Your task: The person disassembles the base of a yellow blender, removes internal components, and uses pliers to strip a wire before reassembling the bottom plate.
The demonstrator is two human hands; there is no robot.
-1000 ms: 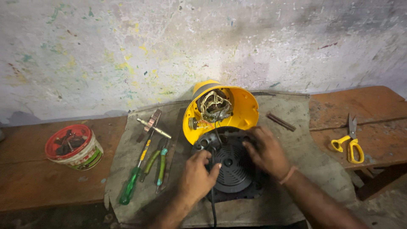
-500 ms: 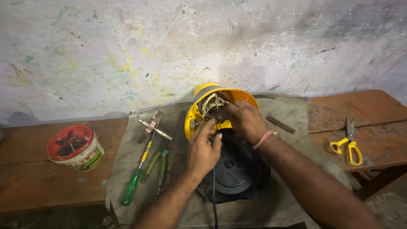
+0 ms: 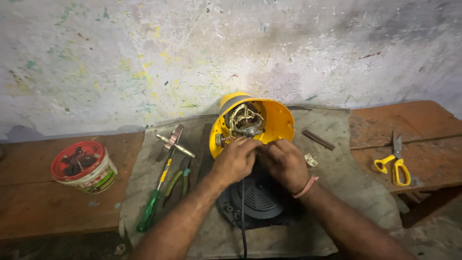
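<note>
A yellow appliance housing lies on its side on a grey cloth, its open end showing tangled wires and motor parts. Below it sits a round black base cover with a black cord running toward me. My left hand and my right hand meet at the lower rim of the yellow housing, fingers curled together over a small part that they hide. A pink band circles my right wrist.
A green-handled screwdriver, green-handled pliers and a metal tool lie left of the housing. A red-rimmed tub of small parts stands on the wooden bench at left. Yellow-handled scissors lie at right, near a thin dark rod.
Both hands moved up from the black base cover to the yellow housing's opening, then drew together at its lower rim.
</note>
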